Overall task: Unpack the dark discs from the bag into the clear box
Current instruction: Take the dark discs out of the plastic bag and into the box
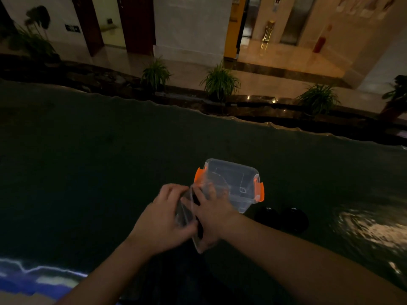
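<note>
A: Which step is in hand, starting from the nearest?

B: Nearest are the two hands, meeting over the dark table (88, 172). The left hand (163, 219) and the right hand (211, 214) both hold a clear bag (189, 219) between them. The left fingers are closed on the left side of the bag; the right hand is closed on its right side, and its fingers seem to reach into the mouth. I judge this is the step of opening the bag to take a disc out.

A: Can you see a disc inside?

B: Something dark shows through the plastic near the right palm – probably a disc, but the light is weak and I cannot tell how many remain.

A: And beyond the hands?

B: Just to the right, a little farther, two dark discs (282, 219) lie on the table side by side, touching or almost touching. They are round, black and low, hard to see against the dark surface. They are outside the box, near its right corner.

A: And the box?

B: The clear box (233, 183) stands just behind the hands, open, with orange clips on the left and right sides. It looks empty to me, though its near wall is partly hidden by the bag.

A: What does the next move need?

B: I think one hand must keep the bag mouth open while the other pulls the disc free – then carries it forward over the rim. The thin plastic may cling, so a firm pinch is needed.
</note>
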Action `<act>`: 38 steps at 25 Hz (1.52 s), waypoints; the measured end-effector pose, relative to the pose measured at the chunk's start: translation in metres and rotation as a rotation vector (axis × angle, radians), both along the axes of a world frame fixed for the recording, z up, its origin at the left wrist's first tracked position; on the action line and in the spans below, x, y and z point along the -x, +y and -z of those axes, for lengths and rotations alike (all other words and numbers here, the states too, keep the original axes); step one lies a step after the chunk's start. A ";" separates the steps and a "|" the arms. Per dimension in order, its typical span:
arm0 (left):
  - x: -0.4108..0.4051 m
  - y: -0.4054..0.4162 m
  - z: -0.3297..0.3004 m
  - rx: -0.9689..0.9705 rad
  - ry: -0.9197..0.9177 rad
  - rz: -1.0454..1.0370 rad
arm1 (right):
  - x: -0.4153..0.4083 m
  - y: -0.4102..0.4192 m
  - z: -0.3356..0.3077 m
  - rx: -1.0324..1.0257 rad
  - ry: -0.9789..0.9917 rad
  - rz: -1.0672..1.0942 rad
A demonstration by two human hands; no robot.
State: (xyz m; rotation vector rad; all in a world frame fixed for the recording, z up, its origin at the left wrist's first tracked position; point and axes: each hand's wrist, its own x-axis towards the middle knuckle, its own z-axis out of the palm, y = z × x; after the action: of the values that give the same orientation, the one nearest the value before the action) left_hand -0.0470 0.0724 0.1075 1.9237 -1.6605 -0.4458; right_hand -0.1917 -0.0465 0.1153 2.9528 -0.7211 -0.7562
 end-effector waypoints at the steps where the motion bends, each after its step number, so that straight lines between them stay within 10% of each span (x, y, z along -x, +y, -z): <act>1: -0.012 0.005 0.013 0.045 0.106 -0.051 | 0.002 -0.004 0.003 -0.009 -0.024 0.007; 8: -0.038 0.005 0.125 -0.363 0.225 -0.006 | 0.020 -0.014 0.012 -0.190 -0.171 0.181; 14: 0.002 -0.006 0.154 -0.150 0.428 0.012 | 0.051 -0.007 0.029 -0.410 -0.373 0.335; 23: -0.006 -0.022 0.153 -0.379 -0.049 0.155 | 0.114 -0.012 0.062 -0.489 -0.448 0.352; 38: -0.002 -0.029 0.140 -0.492 -0.165 0.203 | 0.095 -0.030 0.145 -0.225 -0.247 -0.154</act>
State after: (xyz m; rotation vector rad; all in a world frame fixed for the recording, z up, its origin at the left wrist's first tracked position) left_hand -0.0452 0.0429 -0.0329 2.1876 -2.0055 -0.8635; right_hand -0.2862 -0.0761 -0.0293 3.2982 -0.4330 -0.4965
